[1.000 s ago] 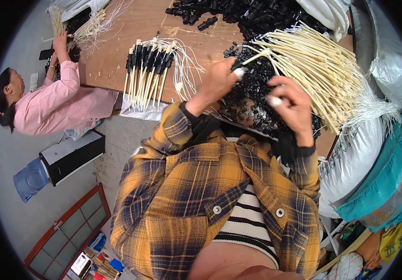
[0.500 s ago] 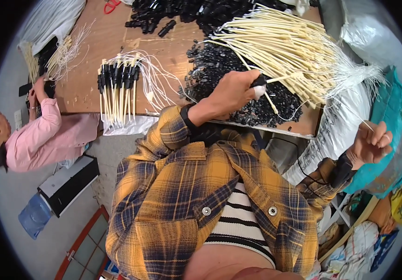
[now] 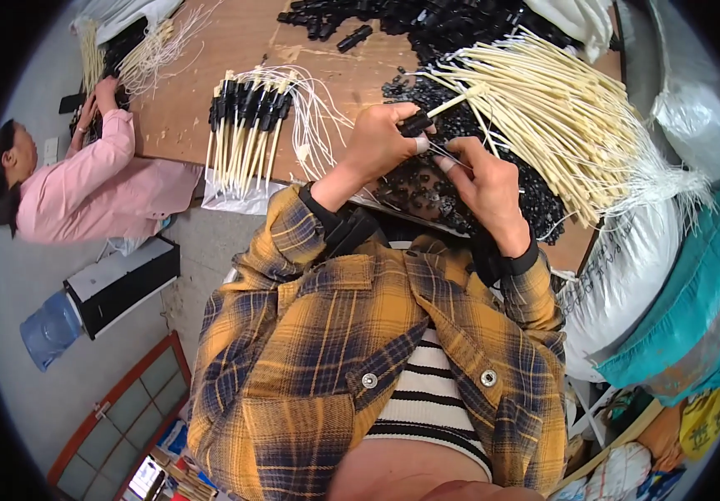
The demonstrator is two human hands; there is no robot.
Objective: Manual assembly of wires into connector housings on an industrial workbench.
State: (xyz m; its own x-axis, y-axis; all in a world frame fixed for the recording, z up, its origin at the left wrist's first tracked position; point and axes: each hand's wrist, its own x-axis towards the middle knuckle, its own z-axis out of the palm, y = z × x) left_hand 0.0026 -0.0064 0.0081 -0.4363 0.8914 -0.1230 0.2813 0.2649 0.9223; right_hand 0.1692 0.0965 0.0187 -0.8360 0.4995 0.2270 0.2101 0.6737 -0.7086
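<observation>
Centrally, a black sleeve [image 3: 415,124] on a cream tube [image 3: 450,103] is clamped in the left hand [image 3: 379,138], above small black parts [image 3: 420,185] on the counter [image 3: 235,42]. The right hand [image 3: 492,185], just beside, pinches a white cord [image 3: 439,149]. A tube pile [image 3: 560,125] lies rightward.

l hand [image 3: 382,138] grips blk fitting [image 3: 415,124] w/ cream tube [image 3: 448,103] sticking out up-right; r hand [image 3: 487,185] just beside, pinching thin wht cord [image 3: 438,149]. loose blk pcs [image 3: 542,200] on brown table [image 3: 180,117] below hands, big tube bundle [image 3: 556,129] to r. row of tubes w/ blk fittings [image 3: 247,113] to l; co-worker in pink [image 3: 76,194], far l.
</observation>
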